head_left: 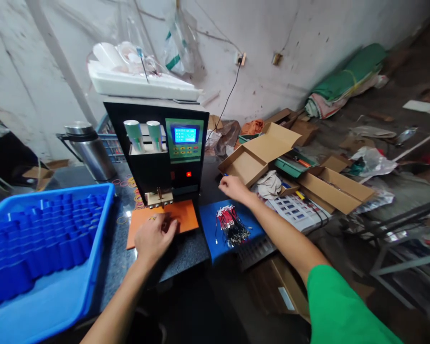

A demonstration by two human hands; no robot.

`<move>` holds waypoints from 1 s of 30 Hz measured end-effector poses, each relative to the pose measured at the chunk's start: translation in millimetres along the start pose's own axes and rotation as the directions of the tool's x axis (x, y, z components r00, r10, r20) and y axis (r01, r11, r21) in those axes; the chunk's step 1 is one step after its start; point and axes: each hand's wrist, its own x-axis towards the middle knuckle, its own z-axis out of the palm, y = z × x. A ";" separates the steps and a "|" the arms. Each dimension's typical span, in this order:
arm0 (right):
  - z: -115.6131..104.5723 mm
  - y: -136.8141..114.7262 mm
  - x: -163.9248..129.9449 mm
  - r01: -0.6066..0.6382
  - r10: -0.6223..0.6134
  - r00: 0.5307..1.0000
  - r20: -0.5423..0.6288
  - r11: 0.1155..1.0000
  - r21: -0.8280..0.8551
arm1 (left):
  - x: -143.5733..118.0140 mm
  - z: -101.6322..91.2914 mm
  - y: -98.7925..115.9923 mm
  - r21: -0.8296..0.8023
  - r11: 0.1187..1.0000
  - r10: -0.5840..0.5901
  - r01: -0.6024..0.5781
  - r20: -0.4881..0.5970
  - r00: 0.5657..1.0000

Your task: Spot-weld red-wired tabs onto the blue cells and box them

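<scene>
My left hand point(154, 236) rests over an orange board point(184, 215), under the head of a black benchtop machine point(148, 174) with a lit screen. Its fingers are curled, and whatever they hold is hidden. Two thin metal pins point(160, 195) point down just beyond those fingers. Off to the right, my right hand point(234, 187) is closed in the air, near an open cardboard box point(245, 165). A tiny bluish spot shows at its fingertips, too small to name. Below it, a bundle of short red and black wires point(232, 224) with white ends lies on a blue mat point(209, 224).
At left, a blue tray point(89, 282) holds rows of blue cylindrical pieces point(53, 234). Behind it stands a steel jug point(91, 150). Rubber bands point(132, 181) lie beside the machine. More cardboard boxes point(331, 188) and a green bin point(290, 165) crowd the right side.
</scene>
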 end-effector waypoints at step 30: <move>42.3 -67.7 -76.0 -0.055 0.425 0.887 -0.178 0.483 0.874 | -10.7 -9.8 -8.4 -0.453 0.891 0.058 -0.039 0.028 0.998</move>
